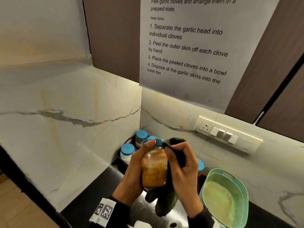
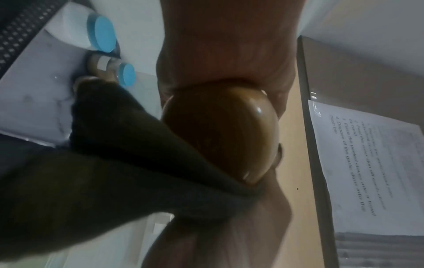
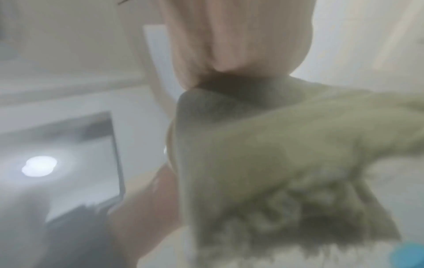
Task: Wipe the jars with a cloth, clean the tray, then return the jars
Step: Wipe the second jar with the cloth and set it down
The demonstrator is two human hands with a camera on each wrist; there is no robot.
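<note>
Held item: glass jar (image 1: 154, 168), blue lid, orange-brown chunky contents, raised above the black counter (image 1: 85, 206) in front of the corner, roughly upright with a slight tilt.

Left hand (image 1: 131, 171): fingers and thumb curled round the jar's left side and base, thumb tip up near the lid. From the left wrist view the jar's rounded bottom (image 2: 220, 134) sits clasped in the palm.

Right hand (image 1: 182, 165): fingers closed on a dark olive cloth (image 1: 176, 150), pressing it against the jar's right side and lid edge. A loose tail of the cloth hangs below the jar. The right wrist view is blurred; it shows only the cloth (image 3: 275, 154) bunched under the fingers.

Behind the hands: a dark tray (image 1: 120, 159) in the counter corner against the marble wall, holding three blue-lidded jars, one with white contents (image 1: 127, 153), one with a label (image 1: 141, 139), and one mostly hidden behind the held jar.

Right of the hands: another blue-lidded jar (image 1: 200, 167) on the counter, largely hidden by the right hand.

Near right: pale green plastic basket (image 1: 230, 181), tilted.

Above: printed instruction sheet (image 1: 189, 46) taped to a brown cabinet door; a switch panel (image 1: 227, 134) on the wall below it.

Lower edge: a paper roll (image 1: 172, 224), partly cut off.
</note>
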